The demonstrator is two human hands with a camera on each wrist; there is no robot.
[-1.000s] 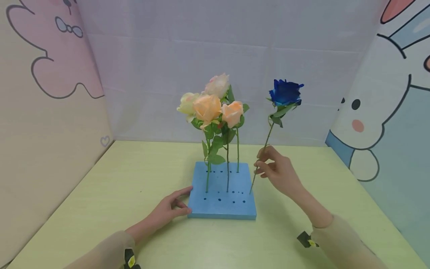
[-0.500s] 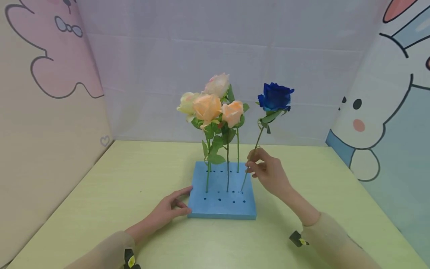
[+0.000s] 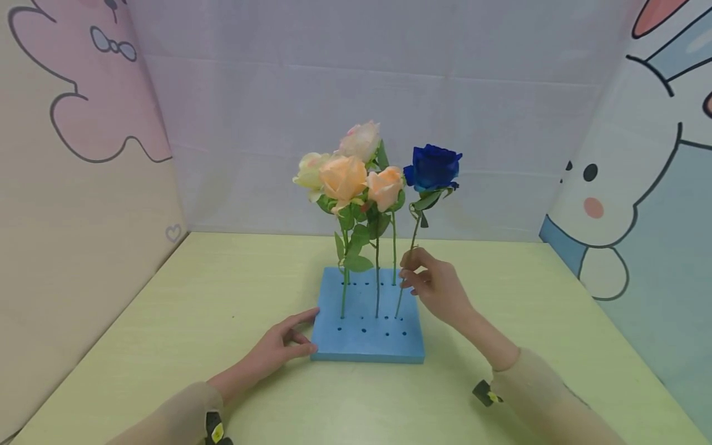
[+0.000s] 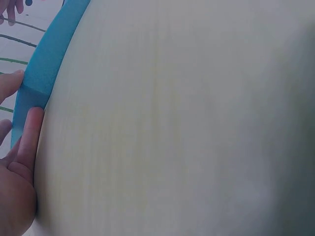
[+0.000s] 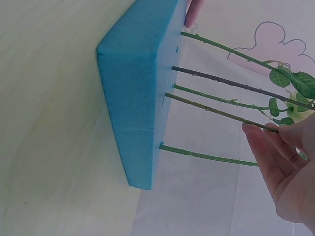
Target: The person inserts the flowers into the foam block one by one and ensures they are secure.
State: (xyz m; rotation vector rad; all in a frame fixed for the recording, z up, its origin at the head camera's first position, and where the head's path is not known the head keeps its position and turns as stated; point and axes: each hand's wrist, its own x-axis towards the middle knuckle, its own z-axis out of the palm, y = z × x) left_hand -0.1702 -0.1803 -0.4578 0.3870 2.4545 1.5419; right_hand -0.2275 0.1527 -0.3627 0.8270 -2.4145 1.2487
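A blue foam block (image 3: pixel 361 343) with rows of holes lies on the yellow-green table (image 3: pixel 183 321). Several pale roses (image 3: pixel 345 176) stand in it on green stems. My right hand (image 3: pixel 414 275) pinches the stem of a blue rose (image 3: pixel 432 167) about halfway up. The stem leans right, and its lower end meets the block's top near the front right holes. In the right wrist view my fingers (image 5: pixel 268 142) close round one of several stems beside the block (image 5: pixel 133 108). My left hand (image 3: pixel 283 343) rests with straight fingers (image 4: pixel 30 137) against the block's near left corner (image 4: pixel 47 69).
Cartoon-printed panels wall the table on the left (image 3: pixel 83 185), back and right (image 3: pixel 639 204). Bare tabletop lies on both sides of the block and in front of it.
My right hand has carried the blue rose left and slightly down, towards the other roses. Its stem tip went from the block's right edge to further in. The left hand has not moved.
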